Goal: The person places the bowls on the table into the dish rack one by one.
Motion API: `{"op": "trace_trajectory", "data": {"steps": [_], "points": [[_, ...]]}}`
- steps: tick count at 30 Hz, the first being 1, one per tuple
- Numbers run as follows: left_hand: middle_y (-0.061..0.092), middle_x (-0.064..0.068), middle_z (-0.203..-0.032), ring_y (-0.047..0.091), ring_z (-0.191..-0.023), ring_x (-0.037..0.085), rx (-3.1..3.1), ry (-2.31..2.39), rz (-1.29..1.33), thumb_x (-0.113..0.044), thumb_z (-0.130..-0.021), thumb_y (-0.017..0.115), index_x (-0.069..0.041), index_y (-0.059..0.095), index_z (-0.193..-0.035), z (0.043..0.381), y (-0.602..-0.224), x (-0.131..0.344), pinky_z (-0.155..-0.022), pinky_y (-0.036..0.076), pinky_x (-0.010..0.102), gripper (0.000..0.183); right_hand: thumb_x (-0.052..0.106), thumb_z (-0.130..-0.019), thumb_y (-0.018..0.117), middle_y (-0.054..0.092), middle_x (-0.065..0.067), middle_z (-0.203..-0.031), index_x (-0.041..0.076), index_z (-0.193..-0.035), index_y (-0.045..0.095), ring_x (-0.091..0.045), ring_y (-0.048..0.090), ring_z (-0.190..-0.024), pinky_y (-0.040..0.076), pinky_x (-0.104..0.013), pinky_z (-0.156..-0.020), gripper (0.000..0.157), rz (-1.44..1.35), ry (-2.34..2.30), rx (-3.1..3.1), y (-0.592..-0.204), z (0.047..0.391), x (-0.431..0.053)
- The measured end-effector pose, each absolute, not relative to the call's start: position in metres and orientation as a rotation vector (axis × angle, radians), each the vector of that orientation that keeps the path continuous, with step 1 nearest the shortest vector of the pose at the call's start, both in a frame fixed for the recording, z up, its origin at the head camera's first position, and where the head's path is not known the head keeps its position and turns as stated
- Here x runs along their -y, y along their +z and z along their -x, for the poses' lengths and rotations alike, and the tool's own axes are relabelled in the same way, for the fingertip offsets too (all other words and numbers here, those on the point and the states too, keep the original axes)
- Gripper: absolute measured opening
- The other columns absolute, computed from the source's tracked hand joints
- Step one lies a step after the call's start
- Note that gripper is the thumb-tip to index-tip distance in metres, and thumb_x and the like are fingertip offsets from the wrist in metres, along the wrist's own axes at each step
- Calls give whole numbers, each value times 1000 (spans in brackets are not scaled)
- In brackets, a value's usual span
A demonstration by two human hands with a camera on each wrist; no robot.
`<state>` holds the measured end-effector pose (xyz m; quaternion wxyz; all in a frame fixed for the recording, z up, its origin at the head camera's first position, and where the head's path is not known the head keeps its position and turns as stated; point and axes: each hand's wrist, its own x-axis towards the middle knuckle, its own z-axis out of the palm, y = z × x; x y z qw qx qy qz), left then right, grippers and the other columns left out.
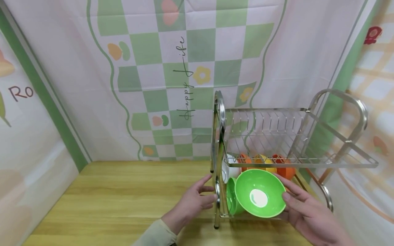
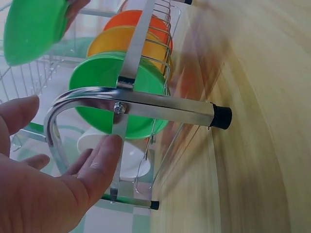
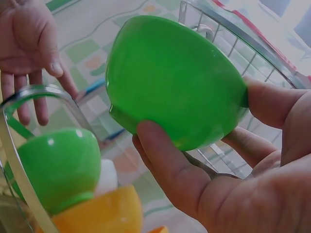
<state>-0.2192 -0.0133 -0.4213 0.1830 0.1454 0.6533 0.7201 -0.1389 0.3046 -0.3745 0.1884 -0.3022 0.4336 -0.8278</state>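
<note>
A glossy green bowl (image 1: 261,191) is held at its right side by my right hand (image 1: 311,212), in front of the lower tier of a metal dish rack (image 1: 301,165). In the right wrist view, thumb and fingers support the bowl's outside. At the rack's left end, my left hand (image 1: 197,201) has its fingers extended beside the upright; whether they touch the metal I cannot tell. Another green bowl (image 2: 99,77) stands on edge in the lower tier. Behind it are a white piece (image 1: 229,172) and orange (image 2: 131,20) and yellow (image 2: 109,40) bowls.
The rack's upper tier of thin wires (image 1: 264,136) sits above the bowls. A wooden tabletop (image 1: 129,194) stretches to the left. Patterned cloth (image 1: 172,78) hangs behind, with more cloth (image 1: 373,85) close on the right.
</note>
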Motion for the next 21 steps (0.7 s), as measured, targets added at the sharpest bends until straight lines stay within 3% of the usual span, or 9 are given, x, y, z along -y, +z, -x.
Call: {"op": "trace_trajectory", "data": {"steps": [8, 16, 21], "points": [[58, 12, -111, 67, -87, 25, -1886, 2036, -420, -6, -88, 73, -25, 45, -150, 222, -420, 1, -82, 59, 37, 70, -1, -107, 5, 39, -8, -155, 17, -160, 21, -33, 46, -132, 43, -52, -105, 59, 872, -2329, -1204, -379, 139, -321], [57, 13, -101, 64, -78, 24, -1905, 2068, -373, 4, -86, 71, -21, 50, -147, 223, -417, -5, -70, 61, 37, 70, -4, -105, 3, 35, -8, -157, 15, -161, 18, -39, 45, -132, 41, -54, -106, 61, 924, -2352, -1161, -380, 137, -331], [58, 12, -97, 63, -78, 25, -1942, 2051, -349, 6, -85, 70, -19, 50, -147, 223, -414, -6, -69, 61, 37, 70, -6, -105, 7, 38, -4, -156, 17, -160, 23, -37, 48, -130, 43, -51, -105, 62, 893, -2373, -1234, -380, 134, -339]]}}
